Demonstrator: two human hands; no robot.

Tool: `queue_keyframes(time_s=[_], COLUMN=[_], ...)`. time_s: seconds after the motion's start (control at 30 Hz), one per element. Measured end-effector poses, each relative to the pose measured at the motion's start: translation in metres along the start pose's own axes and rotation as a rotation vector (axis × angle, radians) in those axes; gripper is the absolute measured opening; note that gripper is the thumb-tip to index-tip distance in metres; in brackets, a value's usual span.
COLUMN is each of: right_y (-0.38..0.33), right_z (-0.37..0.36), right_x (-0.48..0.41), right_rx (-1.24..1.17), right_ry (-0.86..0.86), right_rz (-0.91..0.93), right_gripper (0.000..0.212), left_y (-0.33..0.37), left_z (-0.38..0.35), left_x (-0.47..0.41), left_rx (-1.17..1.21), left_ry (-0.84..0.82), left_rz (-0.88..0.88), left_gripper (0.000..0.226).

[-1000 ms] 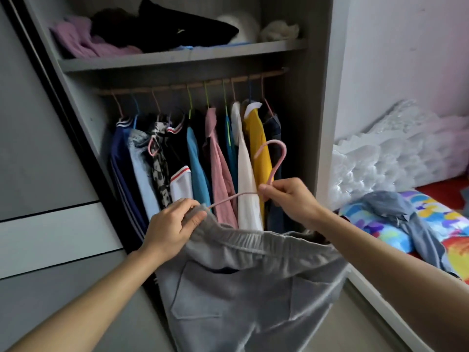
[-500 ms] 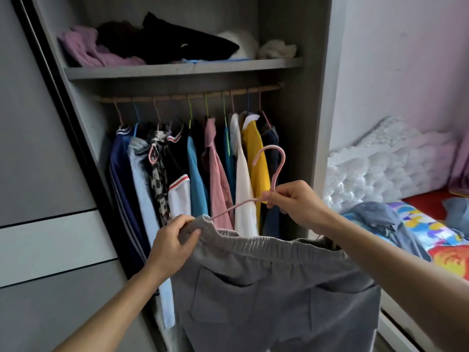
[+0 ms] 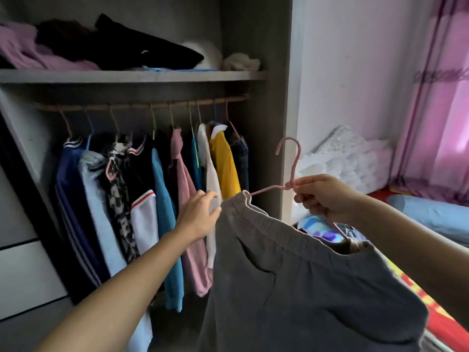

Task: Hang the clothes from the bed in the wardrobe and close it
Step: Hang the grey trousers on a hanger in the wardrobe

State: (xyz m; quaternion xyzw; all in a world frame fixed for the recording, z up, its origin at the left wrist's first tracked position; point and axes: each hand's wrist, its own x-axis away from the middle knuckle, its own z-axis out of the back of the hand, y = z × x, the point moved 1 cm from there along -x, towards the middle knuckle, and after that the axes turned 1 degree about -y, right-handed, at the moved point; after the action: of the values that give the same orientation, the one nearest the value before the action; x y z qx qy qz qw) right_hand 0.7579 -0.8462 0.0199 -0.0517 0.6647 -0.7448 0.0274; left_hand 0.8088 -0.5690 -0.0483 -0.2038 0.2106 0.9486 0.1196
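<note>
My right grip (image 3: 322, 196) is closed around the neck of a thin pink wire hanger (image 3: 294, 161), at the centre right of the frame, and the hook points up. On this hanger hang the grey cotton trousers with an elastic waistband (image 3: 291, 288). They fill the lower centre, in front of the open grey wardrobe (image 3: 266, 148), and are not yet on the rail. My left grip (image 3: 196, 215) holds nothing: its fingers are loose and almost straight, with the tips just at the left end of the waistband. Behind it the wooden rail (image 3: 142, 105) carries a row of hung clothes, with a yellow shirt (image 3: 224, 163) near its right end. Above is a grey shelf (image 3: 127, 76) with folded clothes. At the lower right edge I see the bed with a red patterned sheet (image 3: 441, 323).
</note>
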Motion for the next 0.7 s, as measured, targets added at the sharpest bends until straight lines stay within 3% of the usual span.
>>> queue_keyframes(time_s=[0.3,0.53,0.7], right_y=[0.006,-0.016,-0.047], right_z=[0.034,0.059,0.072], right_x=[-0.065,-0.136,-0.195], right_rx=[-0.251,-0.273,-0.146], right_ry=[0.002,-0.079,0.03], right_rz=[-0.079,-0.026,0.097], right_gripper=[0.027,0.024,0.019], left_y=[0.012,0.017,0.025], left_z=[-0.037,-0.059,-0.065], left_x=[-0.1,-0.209,-0.278], left_rx=[-0.143,-0.229,-0.406], left_ry=[-0.072,0.053,0.077], left_rz=[-0.051,-0.116,-0.213], left_gripper=[0.031,0.037,0.044])
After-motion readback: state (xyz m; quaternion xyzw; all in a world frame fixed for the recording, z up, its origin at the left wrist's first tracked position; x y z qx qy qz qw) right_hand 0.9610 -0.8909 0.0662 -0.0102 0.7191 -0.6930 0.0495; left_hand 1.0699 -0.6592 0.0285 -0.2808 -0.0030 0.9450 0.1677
